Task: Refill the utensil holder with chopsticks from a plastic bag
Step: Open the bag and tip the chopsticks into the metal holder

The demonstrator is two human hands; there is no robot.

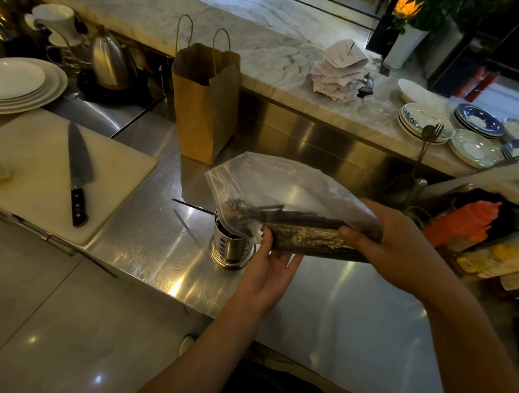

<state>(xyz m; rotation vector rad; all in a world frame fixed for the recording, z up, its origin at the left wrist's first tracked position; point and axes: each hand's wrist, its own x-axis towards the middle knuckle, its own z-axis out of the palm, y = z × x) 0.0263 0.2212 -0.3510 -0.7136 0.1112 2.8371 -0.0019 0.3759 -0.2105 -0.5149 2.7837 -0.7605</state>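
two hands hold a clear plastic bag (pixel 283 182) of dark chopsticks (pixel 307 238) almost level above a steel counter (pixel 351 306). the right hand (pixel 391 236) is wrapped round one end of the bundle through the film, thumb on the near side. the left hand (pixel 268 264) grasps the bag further along, thumb on top and fingers underneath. just past the left thumb, the bag's far end sags over the mouth of the perforated steel utensil holder (pixel 230 249), which stands on the counter right beside the left fingers. something dark shows inside the holder, but it is too dim to tell whether those are chopsticks that have gone in.

the likely trouble is a spill. the sticks lie nearly flat, so they will probably not slide until the right hand lifts its end, and a sudden tilt could send the whole bundle at once toward a narrow opening. slack film bunched over the rim could catch the tips and turn them aside onto the counter. one loose stick (pixel 188 205) lies on the steel beyond the holder, out of reach of either hand. the holder looks light, and a nudge from the left knuckles or the weight of the falling sticks could tip it. a knife (pixel 78 168) rests on a cutting board (pixel 26 202), well off to the outer side of the left hand.
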